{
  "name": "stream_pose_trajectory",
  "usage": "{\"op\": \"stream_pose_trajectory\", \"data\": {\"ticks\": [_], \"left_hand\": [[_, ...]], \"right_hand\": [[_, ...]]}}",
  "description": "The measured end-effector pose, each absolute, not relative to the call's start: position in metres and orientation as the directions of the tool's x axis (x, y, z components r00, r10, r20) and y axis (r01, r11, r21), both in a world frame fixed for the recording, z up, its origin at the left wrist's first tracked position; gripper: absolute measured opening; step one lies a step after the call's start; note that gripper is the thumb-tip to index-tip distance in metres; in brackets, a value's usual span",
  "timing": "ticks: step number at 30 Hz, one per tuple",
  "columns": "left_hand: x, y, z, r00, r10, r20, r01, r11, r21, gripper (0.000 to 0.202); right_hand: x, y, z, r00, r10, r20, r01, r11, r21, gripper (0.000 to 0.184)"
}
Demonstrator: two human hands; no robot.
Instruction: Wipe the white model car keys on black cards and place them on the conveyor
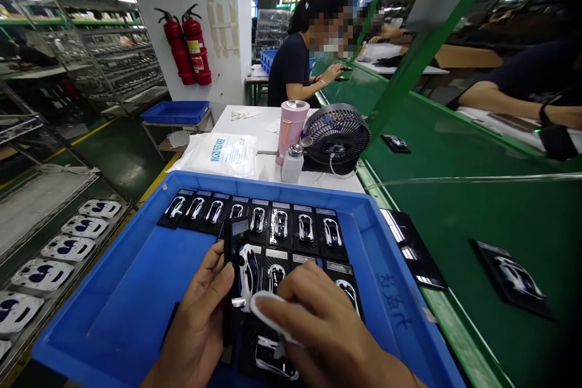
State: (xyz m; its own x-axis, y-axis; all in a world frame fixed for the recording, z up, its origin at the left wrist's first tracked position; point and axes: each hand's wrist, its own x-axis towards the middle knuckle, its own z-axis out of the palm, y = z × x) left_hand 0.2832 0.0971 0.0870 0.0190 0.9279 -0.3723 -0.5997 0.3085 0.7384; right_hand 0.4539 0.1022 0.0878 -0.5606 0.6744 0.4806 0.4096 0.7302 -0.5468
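L hand (195,321) has fingers clamped on black card w/ white model car (248,273), held tilted up over blue tray (182,180). R hand (318,330) has fingers clamped on white cloth (268,315), touching car. More carded cars (279,224) lie in rows in tray.

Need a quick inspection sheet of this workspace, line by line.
Surface: green workbench carrying a blue plastic tray.
Job's things: rows of black plaques with white model cars in the tray.
Clutter: pink flask, small bottle, desk fan and a packet on a white tabletop.
Hands: left hand holds a black plaque bearing a white car; right hand holds a white cloth against that car.
Cables: white cable at the fan.
Surroundings: two red fire extinguishers on a pillar, metal racks, a co-worker beyond.
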Motion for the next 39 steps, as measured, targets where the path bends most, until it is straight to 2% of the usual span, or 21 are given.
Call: {"op": "stream_pose_trajectory", "data": {"ticks": [4, 7, 11, 14, 20, 24, 27, 33, 37, 39], "left_hand": [[0.283, 0.097, 0.088, 0.073, 0.857, -0.511, -0.599, 0.447, 0.664, 0.05], [0.287, 0.095, 0.089, 0.067, 0.781, -0.621, -0.568, 0.541, 0.619, 0.047], [0.29, 0.093, 0.09, 0.118, 0.773, -0.623, -0.548, 0.574, 0.608, 0.037], [0.288, 0.094, 0.088, 0.145, 0.771, -0.62, -0.518, 0.593, 0.617, 0.035], [0.282, 0.093, 0.085, 0.284, 0.72, -0.634, -0.423, 0.687, 0.591, 0.035], [0.276, 0.092, 0.086, 0.361, 0.716, -0.598, -0.368, 0.698, 0.614, 0.032], [0.269, 0.095, 0.09, 0.364, 0.725, -0.585, -0.335, 0.688, 0.643, 0.031], [0.263, 0.093, 0.09, 0.521, 0.666, -0.534, -0.262, 0.72, 0.642, 0.035], [0.26, 0.094, 0.085, 0.478, 0.693, -0.54, -0.307, 0.708, 0.636, 0.034], [0.259, 0.094, 0.086, 0.48, 0.692, -0.54, -0.304, 0.708, 0.638, 0.034]], "right_hand": [[0.464, 0.112, 0.087, -0.4, 0.767, 0.502, 0.247, 0.618, -0.746, 0.039], [0.462, 0.117, 0.089, -0.394, 0.8, 0.453, 0.211, 0.559, -0.802, 0.036], [0.457, 0.116, 0.091, -0.493, 0.762, 0.419, 0.316, 0.605, -0.731, 0.033], [0.46, 0.117, 0.088, -0.501, 0.754, 0.424, 0.385, 0.633, -0.671, 0.031], [0.472, 0.126, 0.086, -0.428, 0.748, 0.507, 0.363, 0.656, -0.662, 0.034], [0.475, 0.127, 0.089, -0.536, 0.723, 0.437, 0.406, 0.674, -0.617, 0.034], [0.477, 0.126, 0.09, -0.603, 0.713, 0.357, 0.399, 0.658, -0.639, 0.035], [0.474, 0.127, 0.09, -0.547, 0.688, 0.477, 0.314, 0.697, -0.645, 0.036], [0.477, 0.126, 0.092, -0.61, 0.692, 0.386, 0.265, 0.638, -0.723, 0.036], [0.475, 0.127, 0.09, -0.6, 0.7, 0.388, 0.261, 0.629, -0.732, 0.036]]}}
